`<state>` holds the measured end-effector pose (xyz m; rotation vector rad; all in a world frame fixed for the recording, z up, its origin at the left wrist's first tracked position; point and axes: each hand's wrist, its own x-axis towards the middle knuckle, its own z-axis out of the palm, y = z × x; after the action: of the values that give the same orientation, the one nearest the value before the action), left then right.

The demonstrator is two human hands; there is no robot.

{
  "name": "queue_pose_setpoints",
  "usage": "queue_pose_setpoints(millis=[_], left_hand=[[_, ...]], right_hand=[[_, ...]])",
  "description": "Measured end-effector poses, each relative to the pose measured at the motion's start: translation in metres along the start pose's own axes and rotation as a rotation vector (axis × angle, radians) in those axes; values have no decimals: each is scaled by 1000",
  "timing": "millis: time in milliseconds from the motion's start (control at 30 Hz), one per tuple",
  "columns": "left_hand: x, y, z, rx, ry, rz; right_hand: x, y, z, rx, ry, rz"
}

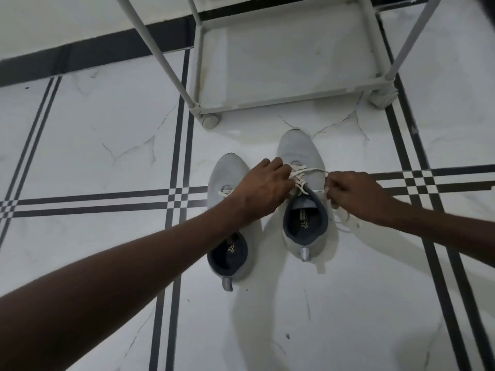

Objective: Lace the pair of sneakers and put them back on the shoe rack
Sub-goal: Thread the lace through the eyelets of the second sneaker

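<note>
Two light grey sneakers with dark linings stand side by side on the tiled floor, toes pointing away from me. The right sneaker (300,151) has a white lace (312,171) crossed through its eyelets. My left hand (263,190) pinches the lace at the eyelets on that shoe's left side. My right hand (353,194) grips a loop of the same lace to the shoe's right, and loose lace ends trail below it. The left sneaker (227,170) lies partly under my left forearm, with a bit of white lace showing near its tongue.
A white shoe rack (211,109) on small feet stands just beyond the sneakers, its bottom shelf bare. Its slanted poles rise toward me on both sides. The floor is white marble tile with black stripe lines, and a dark skirting band runs along the far wall.
</note>
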<state>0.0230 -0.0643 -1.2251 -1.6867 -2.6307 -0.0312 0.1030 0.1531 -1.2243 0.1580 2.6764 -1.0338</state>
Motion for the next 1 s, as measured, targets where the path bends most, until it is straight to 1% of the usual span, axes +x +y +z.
queue_pose_setpoints(millis=[67,133,200,267,333,400,433,467,500,533,600,667,733,800,833,900,967,1000], left_hand=[[-7,-2,-2,-43,-25,-56],[-14,-5,-8,-51,-51,-73],[-22,-6,-15,-38,-57,-44],[-31,-11,-25,-9,-48,-37],[-41,-26,-31,-4,-147,-131],[-53,-47,-31,-3,-335,-273],[-58,-54,-31,-3,-407,-316],[-60,-57,-31,-12,-442,-348],[-61,-54,-32,-11,-443,-378],[-59,-48,-31,1,-410,-401],[-49,-25,-27,-54,-298,-414],[-37,1,-17,-272,-209,-426],[-26,22,-6,-484,-170,-477],[-18,31,3,-564,-137,-565],[-14,33,3,-555,-112,-573],[-12,32,1,-445,-57,-510],[-17,29,-3,-272,-71,-441],[-22,26,-2,-226,-92,-418]], right_hand=[[0,-3,-1,153,-40,99],[0,-3,-1,245,-45,161],[2,-2,0,197,-43,150],[4,0,-3,17,-44,94],[5,3,-9,-108,-50,51],[6,6,-14,-148,-84,34],[5,7,-15,-161,-99,30],[4,6,-15,-176,-105,24],[4,7,-12,-194,-97,8],[4,7,-9,-213,-84,-22],[3,6,-2,-208,-76,-73],[5,4,2,-193,-100,-97],[9,3,2,-256,-116,-119],[11,3,1,-317,-116,-154],[11,4,0,-338,-111,-175],[11,6,0,-389,-104,-204],[9,9,2,-445,-111,-231],[9,11,2,-470,-120,-237]])
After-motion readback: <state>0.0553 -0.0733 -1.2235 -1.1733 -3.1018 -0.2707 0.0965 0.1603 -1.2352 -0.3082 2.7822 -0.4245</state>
